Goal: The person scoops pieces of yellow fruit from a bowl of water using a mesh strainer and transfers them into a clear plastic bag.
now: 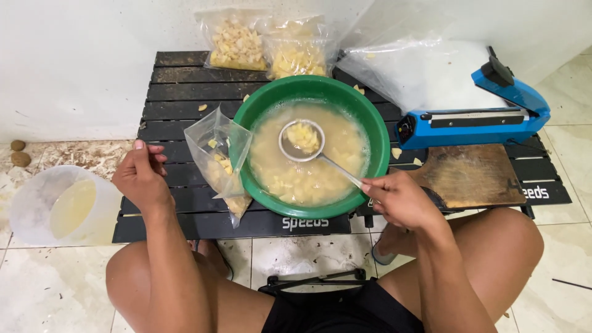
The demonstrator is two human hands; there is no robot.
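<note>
A green bowl (374, 132) of cloudy water and pale yellow chunks sits on a low black slatted table (179, 92). My right hand (401, 200) grips the handle of a metal strainer ladle (301, 140), whose cup is lifted over the water with a scoop of chunks in it. My left hand (143, 179) pinches the rim of a clear plastic bag (217, 160) that stands open against the bowl's left side, partly filled with chunks.
Two filled bags (268, 49) lean on the wall behind the bowl, beside a stack of clear empty bags (419, 74). A blue heat sealer (475, 117) and a wooden board (472, 176) lie at right. A translucent plastic jug (61, 206) stands on the tiled floor, left.
</note>
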